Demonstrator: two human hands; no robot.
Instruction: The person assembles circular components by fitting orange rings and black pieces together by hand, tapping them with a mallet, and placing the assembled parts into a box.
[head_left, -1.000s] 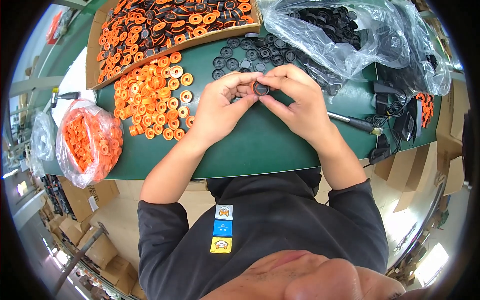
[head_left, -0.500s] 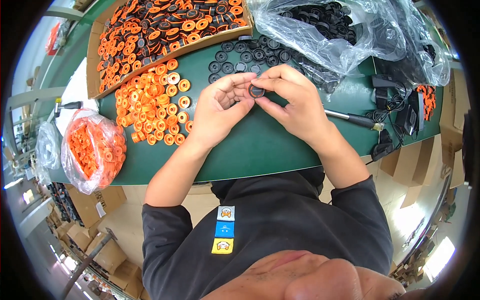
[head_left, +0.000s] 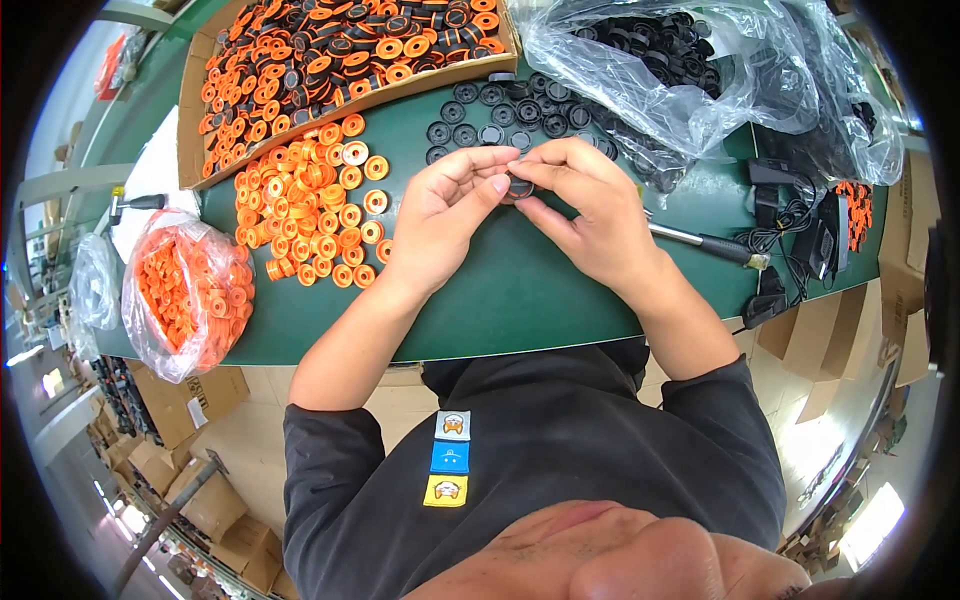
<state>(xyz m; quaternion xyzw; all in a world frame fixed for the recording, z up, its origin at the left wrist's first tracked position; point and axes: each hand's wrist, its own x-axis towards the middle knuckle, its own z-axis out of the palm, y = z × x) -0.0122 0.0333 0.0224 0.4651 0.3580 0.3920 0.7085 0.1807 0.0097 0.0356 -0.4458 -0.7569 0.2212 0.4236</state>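
Observation:
Between my fingertips, above the green table, is a small round black cap (head_left: 519, 188), partly covered by the fingers. My left hand (head_left: 438, 213) pinches its left side with thumb and forefinger. On the other side, the fingers and thumb of my right hand (head_left: 598, 203) grip it. Loose black caps (head_left: 491, 135) lie on the table just beyond my hands. To the left of my left hand sits a spread pile of orange spool-shaped rings (head_left: 318, 205).
A cardboard tray (head_left: 340, 108) heaped with black-and-orange pieces stands far left. Bags of orange parts (head_left: 190, 300) and black parts (head_left: 665, 55) flank the work area. A black-handled hammer (head_left: 725, 246) lies right, near cables and power adapters (head_left: 815, 240).
Both hands stay together around the cap. The cap has tilted, so its face with the reddish rim shows less. The whole view has shifted slightly.

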